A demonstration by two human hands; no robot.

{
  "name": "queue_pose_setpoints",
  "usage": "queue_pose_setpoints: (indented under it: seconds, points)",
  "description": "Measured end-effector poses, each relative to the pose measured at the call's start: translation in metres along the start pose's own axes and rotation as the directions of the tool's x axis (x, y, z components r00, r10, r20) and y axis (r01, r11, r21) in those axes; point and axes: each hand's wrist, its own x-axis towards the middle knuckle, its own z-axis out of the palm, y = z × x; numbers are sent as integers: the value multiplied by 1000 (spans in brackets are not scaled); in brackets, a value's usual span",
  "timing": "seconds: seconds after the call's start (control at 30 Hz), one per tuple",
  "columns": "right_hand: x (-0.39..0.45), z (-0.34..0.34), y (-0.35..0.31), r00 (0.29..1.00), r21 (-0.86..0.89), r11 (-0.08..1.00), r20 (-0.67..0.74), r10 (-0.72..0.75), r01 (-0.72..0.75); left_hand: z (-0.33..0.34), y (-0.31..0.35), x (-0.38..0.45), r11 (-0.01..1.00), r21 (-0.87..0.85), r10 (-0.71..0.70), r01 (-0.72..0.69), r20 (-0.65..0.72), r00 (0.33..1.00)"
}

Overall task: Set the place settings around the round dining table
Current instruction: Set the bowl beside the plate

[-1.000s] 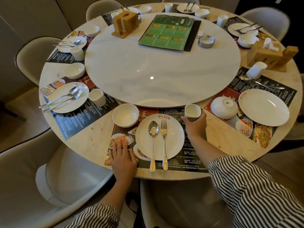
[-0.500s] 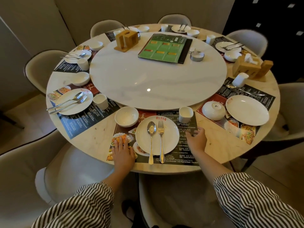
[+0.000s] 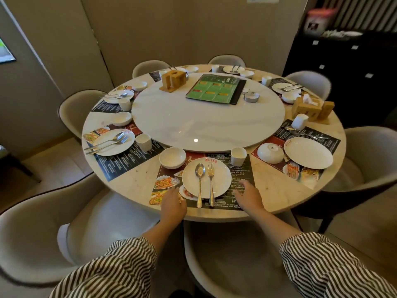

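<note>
Your left hand (image 3: pixel 173 206) lies at the near left corner of the placemat (image 3: pixel 240 191), fingers straight and close together, holding nothing. Your right hand (image 3: pixel 248 196) lies over the mat's right side, just beside the plate (image 3: pixel 219 179), fingers loosely spread, though blur keeps me from telling whether the tips touch the paper. This nearest setting looks complete: the spoon (image 3: pixel 199 183) and fork (image 3: pixel 211 181) lie side by side across the plate, handles toward you; the bowl (image 3: pixel 172 157) stands upright at the upper left, touching the mat's far edge; the cup (image 3: pixel 238 156) stands at the upper right.

The step in hand looks like a last squaring of this mat. Press flat with both palms and slide the paper, not the crockery, so the 2 pieces of cutlery do not roll off the plate. Keep the mat's near edge following the rim of the round table (image 3: pixel 137 179).

Then turn to the setting on your right, which reads as unfinished: its upturned bowl (image 3: pixel 271 153) sits base up beside the bare plate (image 3: pixel 308 153), the cutlery (image 3: pixel 305 133) lies on the mat beyond it, and the cup there (image 3: pixel 299 121) appears to be upside down too. Copy the finished setting on your left (image 3: pixel 113 141): bowl and cup turned upright, spoon and fork laid across the plate. Lift each piece clear; do not drag it over the printed paper.
</note>
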Motion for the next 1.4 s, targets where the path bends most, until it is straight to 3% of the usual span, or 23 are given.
queue_pose_setpoints:
  seconds: [0.23,0.43,0.93,1.17,1.4]
  points:
    - [-32,-1,-17,996,-149,984,9,-94,94,-28,21,-12,993,-59,106,-106,4,994]
    - [-65,0,-17,997,-205,976,-13,-81,77,-35,35,-28,988,-43,154,-150,115,981]
    - [-124,-44,37,975,-95,993,-204,-87,68,3,111,-86,955,-128,291,-268,214,933]
    - [-113,-103,91,976,60,998,-219,12,1,56,179,-100,956,-187,263,-224,218,940]
    - [-91,-195,164,995,21,1000,-101,-9,11,133,263,-130,953,-288,154,-95,188,970]
